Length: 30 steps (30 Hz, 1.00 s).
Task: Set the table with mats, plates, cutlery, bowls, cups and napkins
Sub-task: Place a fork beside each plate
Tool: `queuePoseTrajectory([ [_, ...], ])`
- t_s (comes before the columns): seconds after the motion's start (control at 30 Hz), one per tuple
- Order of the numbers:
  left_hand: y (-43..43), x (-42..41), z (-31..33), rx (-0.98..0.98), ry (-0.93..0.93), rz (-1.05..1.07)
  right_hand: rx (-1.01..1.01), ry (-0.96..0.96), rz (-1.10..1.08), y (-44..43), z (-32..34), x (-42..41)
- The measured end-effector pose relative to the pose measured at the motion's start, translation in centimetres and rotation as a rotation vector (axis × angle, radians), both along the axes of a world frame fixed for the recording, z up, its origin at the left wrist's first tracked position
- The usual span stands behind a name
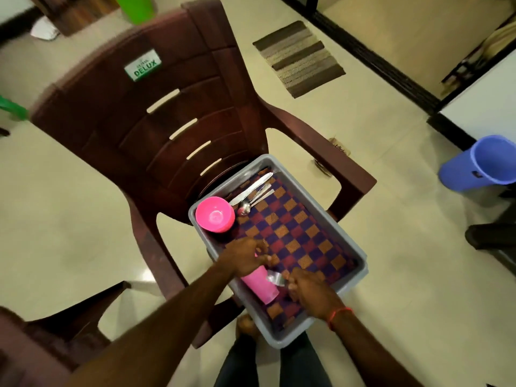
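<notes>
I judge this the gathering step: in the grey tray (282, 340) on the brown chair (167, 121) my left hand (245, 258) curls its fingers round the pink cup (261, 287) lying on the checked mat (301, 233), my right hand (310, 293) pinches a shiny piece of cutlery (275, 278); next, I lift both clear.

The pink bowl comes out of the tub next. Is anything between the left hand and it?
Nothing visible. Only bare checked cloth lies between the left hand and the pink bowl; the cutlery lies beside the bowl, off that line. That hand's fingers grip the pink cup, though. The right hand holds a metal utensil.
</notes>
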<state>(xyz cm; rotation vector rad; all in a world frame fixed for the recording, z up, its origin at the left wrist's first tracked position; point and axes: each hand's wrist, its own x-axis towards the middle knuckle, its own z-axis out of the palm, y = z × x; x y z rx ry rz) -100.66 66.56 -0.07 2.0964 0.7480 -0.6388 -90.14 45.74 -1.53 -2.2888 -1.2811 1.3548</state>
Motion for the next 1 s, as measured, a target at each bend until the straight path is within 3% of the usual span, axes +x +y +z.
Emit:
queuePoseTrajectory([
  [0.1, -1.3, -0.2, 2.9, -0.126, -0.076, 0.110, 0.031, -0.040, -0.164, -0.6, 3.7, 0.3],
  [0.23, -2.7, -1.1, 5.9, -0.184, -0.114, 0.071, 0.125, -0.064, -0.461, -1.1, 7.9, -0.3],
  [0.4, -4.4, -1.4, 9.8, -0.334, -0.149, 0.101, 0.284, -0.088, -0.605, -1.5, 12.3, -1.8],
  [0.57, -6.9, -1.0, 14.7, -0.498, -0.312, 0.129, 0.425, -0.102, -0.838, -3.1, 17.3, -3.4],
  [0.77, -10.5, -0.1, 19.9, -0.512, -0.511, 0.095, 0.522, -0.154, -0.943, -6.0, 21.6, -3.8],
  [1.0, -15.6, 2.1, 23.5, -0.676, -0.528, 0.141, 0.552, -0.214, -1.072, -10.4, 24.9, -4.7],
])
